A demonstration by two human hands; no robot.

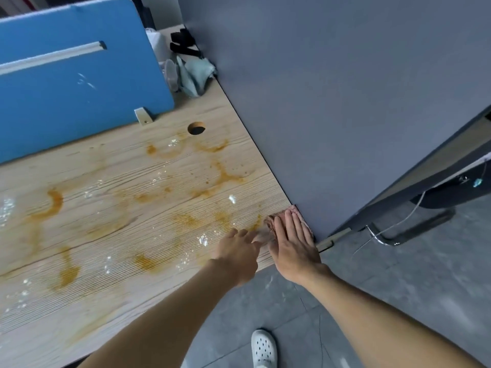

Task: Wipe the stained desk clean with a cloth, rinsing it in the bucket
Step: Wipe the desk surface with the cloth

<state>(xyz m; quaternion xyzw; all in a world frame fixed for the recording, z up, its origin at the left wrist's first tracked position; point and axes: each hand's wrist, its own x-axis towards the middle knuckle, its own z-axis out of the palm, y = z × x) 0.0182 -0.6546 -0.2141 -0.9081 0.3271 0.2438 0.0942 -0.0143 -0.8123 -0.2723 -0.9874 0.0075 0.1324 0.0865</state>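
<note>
Pinkish cloth lies on the desk (orange-stained), at its corner.

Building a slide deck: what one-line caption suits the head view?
Flat right hand presses a pink cloth at the corner of the orange-stained desk; left hand beside it.

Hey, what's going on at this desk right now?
A person is pressing a pink cloth flat onto the desk with the right hand, at the near corner beside the grey partition. The left hand reaches in next to it, fingers at the cloth's edge. Orange-brown stains and white flecks cover most of the desk, so nearly all the wiping remains. No bucket is in view.
</note>
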